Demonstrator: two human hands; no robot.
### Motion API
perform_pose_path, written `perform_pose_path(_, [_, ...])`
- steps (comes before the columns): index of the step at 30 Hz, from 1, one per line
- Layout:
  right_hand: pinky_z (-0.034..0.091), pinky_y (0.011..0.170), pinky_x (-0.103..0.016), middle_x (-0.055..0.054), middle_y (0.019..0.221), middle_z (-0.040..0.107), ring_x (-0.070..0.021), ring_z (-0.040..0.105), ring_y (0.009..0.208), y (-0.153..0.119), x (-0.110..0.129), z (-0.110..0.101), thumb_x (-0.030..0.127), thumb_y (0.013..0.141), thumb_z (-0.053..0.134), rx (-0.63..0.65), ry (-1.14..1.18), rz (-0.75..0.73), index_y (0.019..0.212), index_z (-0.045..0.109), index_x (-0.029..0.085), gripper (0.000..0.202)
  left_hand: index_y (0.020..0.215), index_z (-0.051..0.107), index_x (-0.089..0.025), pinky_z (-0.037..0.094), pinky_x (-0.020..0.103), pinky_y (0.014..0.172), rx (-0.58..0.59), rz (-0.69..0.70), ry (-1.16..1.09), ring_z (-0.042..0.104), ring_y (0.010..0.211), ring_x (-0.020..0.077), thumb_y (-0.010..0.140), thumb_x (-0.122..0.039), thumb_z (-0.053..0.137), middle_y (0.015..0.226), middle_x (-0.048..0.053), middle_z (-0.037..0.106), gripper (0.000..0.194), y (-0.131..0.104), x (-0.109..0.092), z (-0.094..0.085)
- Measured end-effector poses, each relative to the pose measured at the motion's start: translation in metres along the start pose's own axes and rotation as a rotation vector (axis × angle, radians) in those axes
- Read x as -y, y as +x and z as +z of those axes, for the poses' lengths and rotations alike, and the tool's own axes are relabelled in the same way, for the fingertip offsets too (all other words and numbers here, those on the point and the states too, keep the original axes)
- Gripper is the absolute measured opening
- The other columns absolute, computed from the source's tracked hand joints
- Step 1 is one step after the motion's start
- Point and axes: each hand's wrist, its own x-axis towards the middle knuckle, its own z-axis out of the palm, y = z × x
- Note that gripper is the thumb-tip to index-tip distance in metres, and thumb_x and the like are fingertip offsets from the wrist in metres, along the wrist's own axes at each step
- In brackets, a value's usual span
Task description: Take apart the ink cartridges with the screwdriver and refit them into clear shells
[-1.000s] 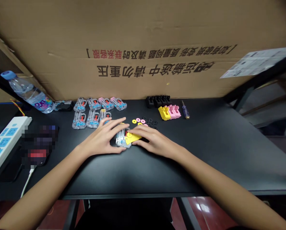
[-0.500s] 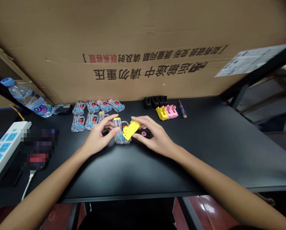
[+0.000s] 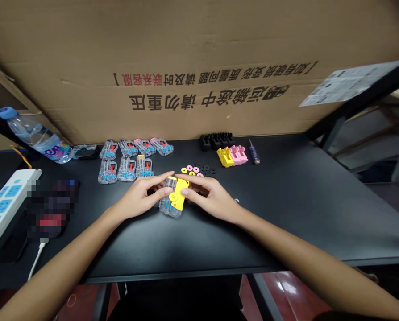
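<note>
A clear plastic case (image 3: 168, 208) with a yellow top is gripped by my left hand (image 3: 142, 196), thumb in front and fingers behind. My right hand (image 3: 213, 196) pinches a yellow plastic cover (image 3: 181, 196), which lies against the right side of the case's front. A round yellow disc shows on the cover's left edge. Just behind my right fingers, small yellow, pink and black rings (image 3: 196, 169) lie on the black table (image 3: 199, 240). The inner parts of the case are mostly hidden by the cover.
Several clear cases (image 3: 127, 167) stand in two rows at the back left. Black parts (image 3: 216, 141), yellow parts (image 3: 225, 157), pink parts (image 3: 238, 154) and a screwdriver (image 3: 254, 152) are at the back right. A bottle (image 3: 40, 138), power strip (image 3: 8, 200) and phone (image 3: 54, 207) are left.
The yellow cover has turned more upright and now sits against the clear case. Both hands are closer together, and the case has tilted and moved slightly down. More rings show behind them.
</note>
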Motion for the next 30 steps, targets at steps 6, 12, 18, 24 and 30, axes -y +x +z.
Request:
perform_pose_path(6, [0.067,0.079,-0.038,-0.008,0.107,0.08,-0.0186,0.073,0.079,0.004,-0.005,-0.002,0.041,0.093,0.078,-0.128,0.108,0.04,0.132,0.077,0.021,0.043,0.119,0.073,-0.02,0.06,0.027,0.071,-0.182,-0.053,-0.197,0.073,0.073,0.0154,0.093,-0.038,0.079,0.085,0.002,0.077,0.033,0.003,-0.004,0.007])
perform_pose_path(12, [0.069,0.079,-0.04,-0.01,0.108,0.081,-0.0208,0.076,0.081,0.009,-0.002,-0.006,0.049,0.094,0.076,-0.263,0.152,0.034,0.133,0.076,0.019,0.049,0.108,0.06,-0.022,0.061,0.025,0.067,-0.385,-0.136,-0.372,0.071,0.069,0.0131,0.086,-0.046,0.086,0.086,0.0,0.074,0.042,0.004,-0.003,0.011])
perform_pose_path(18, [0.067,0.091,-0.045,-0.01,0.113,0.082,-0.0259,0.078,0.098,0.007,-0.003,0.003,0.051,0.095,0.076,-0.161,0.076,0.024,0.12,0.082,0.021,0.04,0.108,0.069,-0.021,0.059,0.025,0.063,-0.185,-0.139,-0.293,0.071,0.069,0.0145,0.087,-0.048,0.085,0.083,0.002,0.075,0.038,0.003,-0.004,0.014])
perform_pose_path(24, [0.068,0.072,-0.039,-0.009,0.101,0.081,-0.0218,0.074,0.078,0.01,-0.001,0.0,0.056,0.094,0.075,-0.285,0.083,0.019,0.128,0.08,0.022,0.048,0.107,0.063,-0.022,0.063,0.027,0.068,-0.35,-0.119,-0.312,0.075,0.077,0.0165,0.086,-0.049,0.086,0.09,0.003,0.075,0.041,0.003,-0.003,0.014])
perform_pose_path(30, [0.062,0.062,-0.033,-0.007,0.095,0.079,-0.0163,0.065,0.067,0.011,-0.002,0.0,0.054,0.089,0.082,-0.287,0.137,0.074,0.121,0.082,0.019,0.047,0.108,0.067,-0.021,0.06,0.026,0.063,-0.324,-0.085,-0.273,0.072,0.07,0.0149,0.09,-0.049,0.081,0.087,0.003,0.075,0.036,0.004,-0.005,0.014])
